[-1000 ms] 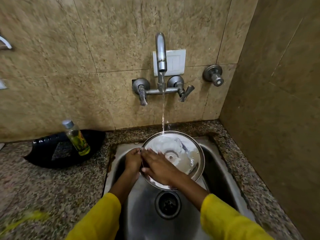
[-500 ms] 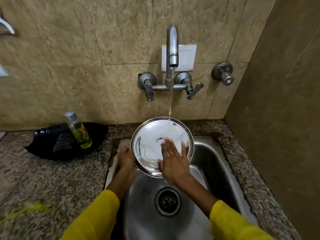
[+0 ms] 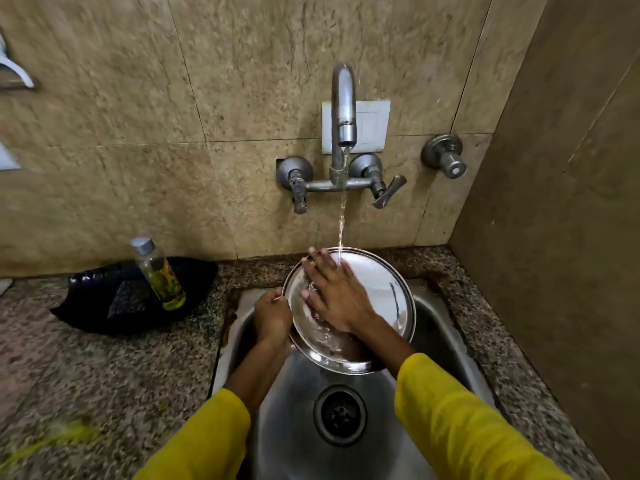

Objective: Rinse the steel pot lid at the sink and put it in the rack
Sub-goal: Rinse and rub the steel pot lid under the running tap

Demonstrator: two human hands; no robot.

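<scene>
The round steel pot lid [image 3: 384, 296] is tilted over the steel sink [image 3: 446, 327], its shiny underside facing me. A thin stream of water from the wall tap [image 3: 343, 109] lands on its upper rim. My left hand [image 3: 272, 315] grips the lid's left edge. My right hand [image 3: 334, 292] lies flat on the lid's wet surface with fingers spread toward the upper left. No rack is in view.
A granite counter [image 3: 114, 368] surrounds the sink. On its left lies a black bag [image 3: 93, 306] with a clear bottle of yellow-green liquid [image 3: 159, 273] on it. Tiled walls close in behind and on the right. The drain [image 3: 340, 415] sits in the sink's middle.
The foamy side faced me a second ago; the lid has since been turned to its clean shiny side. My right hand slid up and left across it, under the stream.
</scene>
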